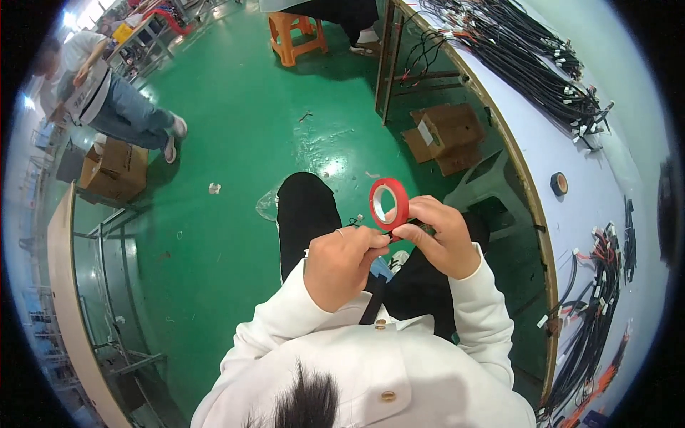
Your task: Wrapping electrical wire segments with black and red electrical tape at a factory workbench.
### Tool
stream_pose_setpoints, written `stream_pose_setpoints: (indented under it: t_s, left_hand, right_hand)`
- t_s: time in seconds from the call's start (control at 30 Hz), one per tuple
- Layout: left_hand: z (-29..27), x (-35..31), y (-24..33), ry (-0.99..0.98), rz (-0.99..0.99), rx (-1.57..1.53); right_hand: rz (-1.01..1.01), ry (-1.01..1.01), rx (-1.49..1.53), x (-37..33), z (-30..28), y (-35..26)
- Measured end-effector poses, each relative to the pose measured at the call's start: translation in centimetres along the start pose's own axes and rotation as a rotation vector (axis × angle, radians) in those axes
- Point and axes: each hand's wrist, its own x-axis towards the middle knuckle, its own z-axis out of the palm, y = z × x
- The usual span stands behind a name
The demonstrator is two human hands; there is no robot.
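Note:
A roll of red tape [402, 205] with a white core stands on edge in my right hand [448, 239], its fingers closed around the far side and the thumb pressed in front. My left hand [339, 262] is closed in a pinch just beside it, with a ring on one finger. Between the two sets of fingertips is a thin dark cable [391, 236], mostly hidden by the fingers. A small connector with dark wires [359, 220] sticks out just beyond my left fingertips. The hands nearly touch above my lap.
On the right, a long white table [531, 135] carries black cable bundles [528, 68], more wires [596, 299] and a dark tape roll [559, 184]. Below it lies an open cardboard box [449, 135]. An orange stool [291, 39] stands ahead; a person [118, 93] walks at left.

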Motion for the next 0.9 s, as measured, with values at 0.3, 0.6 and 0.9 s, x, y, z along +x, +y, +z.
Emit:
stream_pose_setpoints:
  t_s: [0.3,0.6,0.9]
  left_hand:
    - [-0.6,0.3,-0.7,-0.146,0.213,0.179]
    - [0.3,-0.6,-0.7,-0.163,0.154,0.150]
    - [0.5,-1.0,-0.7,-0.104,-0.216,-0.307]
  right_hand:
    - [0.000,-0.048,-0.013,-0.4,0.0,-0.1]
    - [0.578,-0.153,0.419,-1.7,0.7,1.0]
    - [0.209,0.098,0.779,-3.0,2.7,2.3]
